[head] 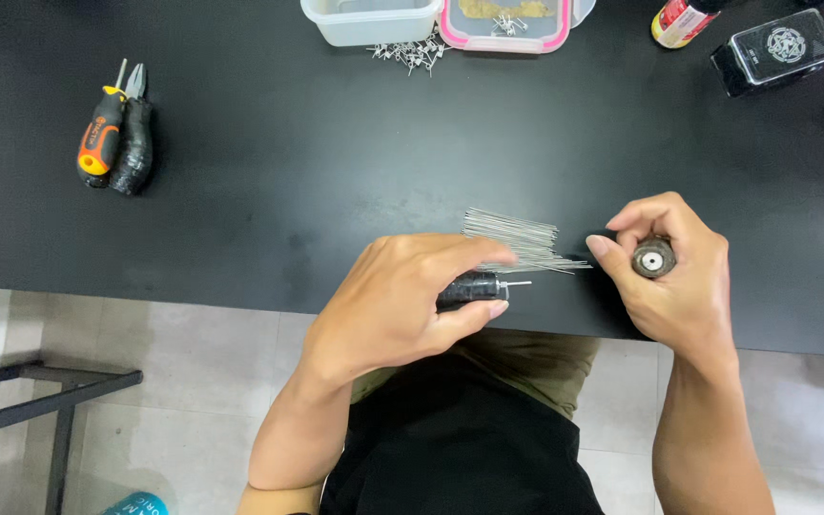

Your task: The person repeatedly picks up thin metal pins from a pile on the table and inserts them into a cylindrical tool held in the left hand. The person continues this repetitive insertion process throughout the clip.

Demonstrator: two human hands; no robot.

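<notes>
My left hand point(402, 300) grips a short black-handled tool point(469, 286) with a thin metal tip pointing right, held just over the near edge of the black table point(336, 162). A fan of thin straight metal wires point(517, 236) lies on the table right behind that hand. My right hand point(674, 281) is closed around a small round metal part point(653, 257) with a pale centre, its thumb tip reaching toward the wire ends.
An orange-and-black screwdriver and black-handled pliers point(116, 129) lie at the left. At the far edge stand a clear plastic box point(372, 21), a pink-rimmed container point(507, 27), several small bent wire pieces point(410, 53), a bottle point(679, 21) and a black box device point(774, 50).
</notes>
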